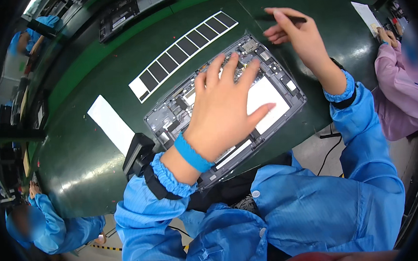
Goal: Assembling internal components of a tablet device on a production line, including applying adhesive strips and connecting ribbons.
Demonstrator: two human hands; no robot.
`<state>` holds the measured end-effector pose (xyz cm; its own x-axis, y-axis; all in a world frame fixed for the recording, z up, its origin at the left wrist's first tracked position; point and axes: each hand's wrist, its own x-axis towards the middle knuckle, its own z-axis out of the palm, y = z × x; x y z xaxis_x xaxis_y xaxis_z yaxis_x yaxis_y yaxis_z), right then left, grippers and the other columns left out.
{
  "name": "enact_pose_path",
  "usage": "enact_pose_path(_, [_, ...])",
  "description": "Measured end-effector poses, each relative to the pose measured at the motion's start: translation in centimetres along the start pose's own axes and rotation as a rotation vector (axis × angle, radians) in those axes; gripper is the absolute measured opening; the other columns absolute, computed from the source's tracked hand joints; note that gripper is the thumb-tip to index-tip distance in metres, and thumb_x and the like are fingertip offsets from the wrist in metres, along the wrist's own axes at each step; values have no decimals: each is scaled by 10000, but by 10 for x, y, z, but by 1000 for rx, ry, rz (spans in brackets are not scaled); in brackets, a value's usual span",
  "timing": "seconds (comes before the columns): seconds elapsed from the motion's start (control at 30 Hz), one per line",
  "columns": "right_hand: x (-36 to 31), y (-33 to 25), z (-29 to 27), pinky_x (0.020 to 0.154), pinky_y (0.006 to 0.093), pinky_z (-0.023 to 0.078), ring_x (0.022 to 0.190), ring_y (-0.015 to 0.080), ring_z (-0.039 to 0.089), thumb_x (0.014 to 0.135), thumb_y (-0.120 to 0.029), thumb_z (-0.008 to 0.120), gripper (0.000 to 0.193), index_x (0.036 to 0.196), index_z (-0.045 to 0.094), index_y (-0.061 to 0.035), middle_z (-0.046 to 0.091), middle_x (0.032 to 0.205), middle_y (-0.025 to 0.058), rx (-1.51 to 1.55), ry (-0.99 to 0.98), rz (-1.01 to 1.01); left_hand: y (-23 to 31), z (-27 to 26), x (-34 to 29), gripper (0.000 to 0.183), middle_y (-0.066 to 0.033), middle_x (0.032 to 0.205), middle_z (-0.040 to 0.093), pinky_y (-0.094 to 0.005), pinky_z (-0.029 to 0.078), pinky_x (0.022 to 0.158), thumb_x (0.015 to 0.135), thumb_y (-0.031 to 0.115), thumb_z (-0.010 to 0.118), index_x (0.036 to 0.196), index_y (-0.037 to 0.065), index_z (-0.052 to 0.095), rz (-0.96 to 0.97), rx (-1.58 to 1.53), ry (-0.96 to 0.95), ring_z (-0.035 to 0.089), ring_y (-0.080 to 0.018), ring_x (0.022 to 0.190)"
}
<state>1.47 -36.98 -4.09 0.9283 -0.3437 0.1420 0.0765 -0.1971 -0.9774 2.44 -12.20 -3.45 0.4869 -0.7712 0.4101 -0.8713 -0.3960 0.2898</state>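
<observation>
An opened laptop base [271, 64] lies tilted on the green table, its circuit boards and white-covered battery [267, 104] exposed. My left hand [224, 105] is spread over its middle with the fingers apart, hiding part of the boards. Whether the fingertips press on it I cannot tell. Beyond the base's far right corner, my right hand [295, 34] is raised with its fingers closed around a slim black tool [298, 19], whose exact kind is unclear. Just past the far edge of the base lies a white strip of black rectangular stickers [177, 54], with one place at its near end mostly bare.
A blank white strip [111, 122] lies left of the base on the green table [75, 154]. Another laptop part [135, 12] sits on the far ledge. People in blue [55, 223] and pink [400, 93] sleeves sit at either side, near a white sheet [366, 17] at right.
</observation>
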Motion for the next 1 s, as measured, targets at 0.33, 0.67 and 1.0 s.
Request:
enact_pose_path(0.33, [-61,-10,11,844,278,496,1027,143,597,960,-149,554,462,1395,432,-50,619,1185,139,-294,-270,77,-21,-11,9,189,-117,838,599,-393,442,741,897,178,599,958,6,548,-307,-301,407,555,-281,827])
enact_pose_path(0.67, [-80,-48,24,944,288,504,1129,172,561,904,-7,585,503,1386,449,-50,535,1316,137,306,-164,196,-26,-12,5,141,-90,742,565,-401,410,717,889,163,601,880,37,539,-308,-329,529,526,-263,742])
enact_pose_path(1.0, [-70,-41,16,920,280,506,1094,165,587,879,0,613,493,1354,487,-37,570,1280,138,317,-145,114,-22,-16,5,115,-70,719,574,-392,392,680,869,134,605,802,49,566,-318,-383,483,531,-264,706])
